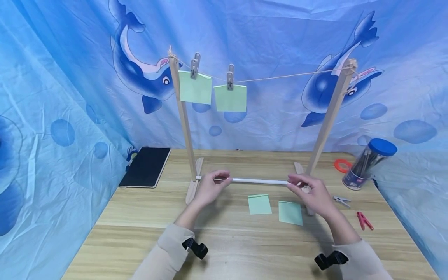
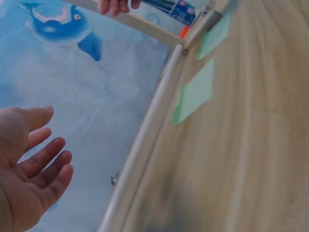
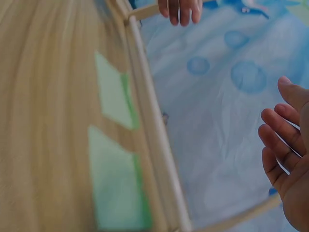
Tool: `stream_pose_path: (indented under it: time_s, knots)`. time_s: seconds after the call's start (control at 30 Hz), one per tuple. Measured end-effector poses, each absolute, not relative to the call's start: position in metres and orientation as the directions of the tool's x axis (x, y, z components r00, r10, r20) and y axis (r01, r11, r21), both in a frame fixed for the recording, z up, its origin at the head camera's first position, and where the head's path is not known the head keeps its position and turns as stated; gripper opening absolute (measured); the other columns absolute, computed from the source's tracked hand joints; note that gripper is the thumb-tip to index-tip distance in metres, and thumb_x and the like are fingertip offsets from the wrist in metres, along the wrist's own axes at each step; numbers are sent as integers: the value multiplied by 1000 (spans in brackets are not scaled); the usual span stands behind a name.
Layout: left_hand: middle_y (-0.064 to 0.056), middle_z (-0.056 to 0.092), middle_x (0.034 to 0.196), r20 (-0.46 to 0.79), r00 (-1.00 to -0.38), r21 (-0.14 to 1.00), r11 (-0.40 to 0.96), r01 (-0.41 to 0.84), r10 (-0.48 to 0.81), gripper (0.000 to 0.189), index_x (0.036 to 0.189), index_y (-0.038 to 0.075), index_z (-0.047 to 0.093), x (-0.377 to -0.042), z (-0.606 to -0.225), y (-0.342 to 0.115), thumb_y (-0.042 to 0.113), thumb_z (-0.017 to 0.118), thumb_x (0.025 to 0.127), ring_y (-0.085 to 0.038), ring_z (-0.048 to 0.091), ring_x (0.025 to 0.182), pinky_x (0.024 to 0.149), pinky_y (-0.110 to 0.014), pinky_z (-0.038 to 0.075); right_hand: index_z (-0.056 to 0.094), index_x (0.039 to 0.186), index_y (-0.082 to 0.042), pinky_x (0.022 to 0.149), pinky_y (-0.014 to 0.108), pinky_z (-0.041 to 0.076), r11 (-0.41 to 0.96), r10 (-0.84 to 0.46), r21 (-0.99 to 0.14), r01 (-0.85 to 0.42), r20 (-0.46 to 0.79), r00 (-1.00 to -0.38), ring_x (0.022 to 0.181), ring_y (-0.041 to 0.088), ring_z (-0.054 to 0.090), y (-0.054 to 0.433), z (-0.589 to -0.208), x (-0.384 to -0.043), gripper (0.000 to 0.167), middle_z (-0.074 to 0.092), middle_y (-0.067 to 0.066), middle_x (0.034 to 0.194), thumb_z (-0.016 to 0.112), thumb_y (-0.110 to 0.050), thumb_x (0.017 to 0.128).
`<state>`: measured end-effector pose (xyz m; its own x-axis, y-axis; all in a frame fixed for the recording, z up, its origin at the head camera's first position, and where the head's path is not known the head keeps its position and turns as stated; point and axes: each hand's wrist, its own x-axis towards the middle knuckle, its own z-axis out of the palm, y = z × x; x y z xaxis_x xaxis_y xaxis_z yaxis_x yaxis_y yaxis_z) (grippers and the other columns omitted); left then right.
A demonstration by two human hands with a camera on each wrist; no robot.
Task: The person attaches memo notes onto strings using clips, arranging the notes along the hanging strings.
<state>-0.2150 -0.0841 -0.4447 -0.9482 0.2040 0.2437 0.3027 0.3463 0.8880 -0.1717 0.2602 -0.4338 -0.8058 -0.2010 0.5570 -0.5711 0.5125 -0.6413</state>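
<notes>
With left hand [image 1: 213, 187] and right hand [image 1: 314, 191] relaxed, holding nothing, near the thin white rod [image 1: 259, 181] between pale wooden posts [image 1: 186, 132]. Below, on the wood-grain table [image 1: 238, 252], two square pale-green paper notes [image 1: 260, 205]; above, two matching notes [image 1: 196, 90], hung by grey clothespins [image 1: 230, 77] from tan string [image 1: 280, 77].
</notes>
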Motion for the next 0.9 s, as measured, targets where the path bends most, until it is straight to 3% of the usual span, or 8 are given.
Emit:
stream_pose_path:
  time_s: [0.27, 0.63, 0.9]
  knots:
    - [-21, 72, 108, 233, -942, 890, 337, 307, 242, 28, 116, -6, 70, -211, -468, -78, 9, 74, 93, -28, 69, 100, 91, -37, 60, 75, 109, 2, 70, 12, 53, 553, -87, -657, -512, 565, -820, 83, -3, 63, 290, -466, -162, 30, 75, 12, 90, 78, 11, 80]
    - [-18, 72, 109, 217, -934, 862, 393, 320, 283, 31, 119, -5, 68, -206, -497, -66, 13, 74, 94, -29, 71, 99, 91, -38, 61, 70, 118, 4, 76, 6, 50, 650, 38, -694, -309, 436, -899, 87, -10, 58, 336, -484, -143, 26, 72, 16, 98, 73, -4, 93]
    - [-14, 72, 108, 193, -930, 851, 418, 318, 314, 33, 119, -4, 68, -205, -506, -58, 13, 76, 92, -24, 71, 96, 87, -29, 61, 69, 121, 4, 75, 2, 47, 687, 124, -696, -208, 394, -911, 88, -15, 54, 363, -496, -135, 31, 73, 15, 102, 75, -9, 93]
